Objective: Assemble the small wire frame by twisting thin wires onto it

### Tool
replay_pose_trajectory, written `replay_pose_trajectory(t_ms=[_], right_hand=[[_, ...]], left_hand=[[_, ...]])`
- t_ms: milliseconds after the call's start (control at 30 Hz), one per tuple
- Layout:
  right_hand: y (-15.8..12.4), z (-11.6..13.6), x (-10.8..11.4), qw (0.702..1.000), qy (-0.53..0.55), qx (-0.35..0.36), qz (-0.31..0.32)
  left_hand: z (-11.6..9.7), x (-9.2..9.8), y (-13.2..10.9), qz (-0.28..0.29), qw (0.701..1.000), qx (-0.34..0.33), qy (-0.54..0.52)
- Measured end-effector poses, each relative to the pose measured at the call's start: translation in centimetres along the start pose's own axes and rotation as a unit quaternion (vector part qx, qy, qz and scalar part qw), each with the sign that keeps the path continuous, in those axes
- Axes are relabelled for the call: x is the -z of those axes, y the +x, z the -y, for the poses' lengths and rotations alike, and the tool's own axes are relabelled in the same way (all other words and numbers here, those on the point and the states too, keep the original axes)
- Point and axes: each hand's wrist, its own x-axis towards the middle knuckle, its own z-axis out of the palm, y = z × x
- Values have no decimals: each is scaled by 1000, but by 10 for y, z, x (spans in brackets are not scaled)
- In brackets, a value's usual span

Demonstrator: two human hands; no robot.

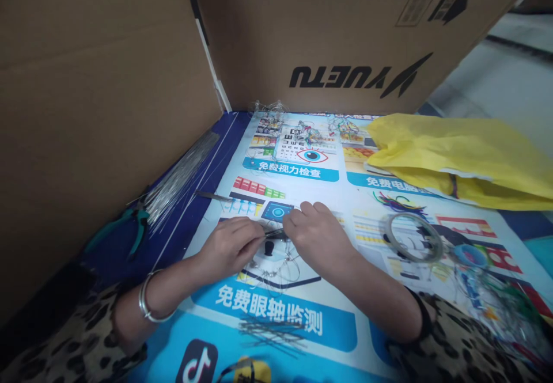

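My left hand (233,243) and my right hand (317,236) are close together over the printed sheet, both with fingers closed. Thin wire strands (274,234) run between their fingertips. Just below them, loops of clear line with small bead-like bits (276,272) hang or lie on the sheet; which of the two is hard to tell. Short dark wires (274,333) are piled nearer to me. A thin metal tool (212,196) lies beyond my left hand.
Cardboard walls (345,31) stand behind and left. Teal-handled pliers (140,227) and long wires (181,175) lie left. On the right are a tape roll (436,245), colored strands (400,203), a yellow bag (458,152) and a clear bag (510,308). Tangled wire pieces (309,132) lie at the back.
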Motion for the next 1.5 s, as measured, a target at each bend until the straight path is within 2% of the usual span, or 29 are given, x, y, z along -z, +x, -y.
replay_pose_trajectory(t_ms=[500,967,1200,1500], right_hand=[[1,2,0,999,-8,-21,29],[2,7,0,999,-27,-26,15],[1,7,3,999,-29,-28,11],[-2,7,7,998,-31,-46,26]], left_hand=[[-4,3,2,-12,1000,9,-24],[1,-4,-5,2,999,-47,22],[3,-2,-2,20,999,2,-27],[4,-2,-3,6,1000,8,-26]])
